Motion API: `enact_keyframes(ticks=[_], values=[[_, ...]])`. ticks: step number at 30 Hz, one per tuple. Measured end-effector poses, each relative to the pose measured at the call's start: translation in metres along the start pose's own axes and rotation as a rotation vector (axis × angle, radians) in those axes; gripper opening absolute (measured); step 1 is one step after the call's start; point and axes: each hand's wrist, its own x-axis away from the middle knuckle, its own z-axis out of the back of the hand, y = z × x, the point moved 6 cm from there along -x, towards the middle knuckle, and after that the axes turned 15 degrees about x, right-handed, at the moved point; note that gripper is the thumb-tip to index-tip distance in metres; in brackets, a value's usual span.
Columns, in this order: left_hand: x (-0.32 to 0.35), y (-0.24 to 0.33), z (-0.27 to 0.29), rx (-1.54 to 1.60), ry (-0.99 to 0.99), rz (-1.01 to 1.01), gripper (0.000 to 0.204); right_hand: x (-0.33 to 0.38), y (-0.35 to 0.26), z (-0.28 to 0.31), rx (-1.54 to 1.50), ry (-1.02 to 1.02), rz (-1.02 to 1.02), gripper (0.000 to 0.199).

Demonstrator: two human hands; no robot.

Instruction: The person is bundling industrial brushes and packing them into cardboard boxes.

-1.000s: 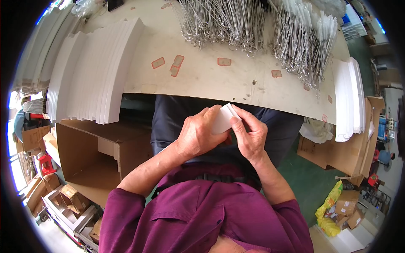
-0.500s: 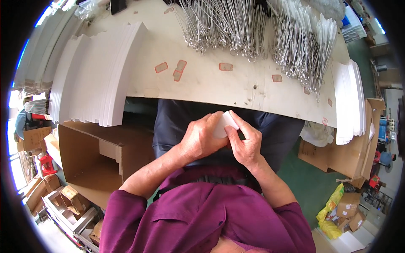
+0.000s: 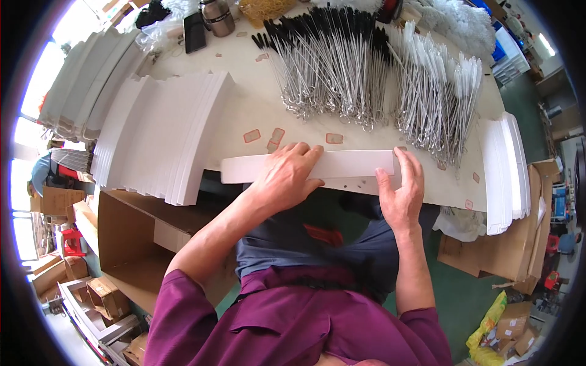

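Note:
A long, narrow white box [image 3: 357, 163] lies sideways along the near edge of the table, partly over the edge. My left hand [image 3: 285, 174] is wrapped over its middle, with the fingers on the far side and the thumb toward me. At the box's right end, my right hand [image 3: 403, 194] grips the end, thumb on the near side and fingers beyond it. Farther back are wire-handled brushes with black bristles [image 3: 329, 36], and to their right similar ones with white bristles [image 3: 455, 76]. Their looped ends point toward me.
Stacked flat white boxes [image 3: 159, 131] stand at the left, with more white pieces [image 3: 503, 177] at the table's right end. An open brown carton [image 3: 137, 238] is below left. A steel bottle [image 3: 218, 18] and a dark phone [image 3: 195, 32] sit at the back.
The box was held end-up over my lap with both hands close together. Now it lies lengthwise at the table edge, my hands farther apart and forward. The view has tilted up.

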Motion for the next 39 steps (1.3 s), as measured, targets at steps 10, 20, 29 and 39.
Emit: enact_keyframes(ticks=[10, 20, 29, 39], values=[[-0.037, -0.001, 0.016, 0.054, 0.221, -0.105, 0.039, -0.001, 0.006, -0.027, 0.299, 0.020, 0.233, 0.047], [-0.120, -0.002, -0.015, -0.122, 0.208, -0.196, 0.033, -0.001, 0.000, -0.023, 0.282, 0.083, 0.260, 0.045], [-0.108, 0.004, 0.002, -0.145, 0.292, -0.374, 0.030, -0.002, 0.005, -0.023, 0.254, 0.086, 0.245, 0.044], [-0.091, 0.006, 0.079, 0.074, 0.577, -0.208, 0.012, -0.036, -0.026, -0.007, 0.258, 0.047, 0.373, 0.048]])
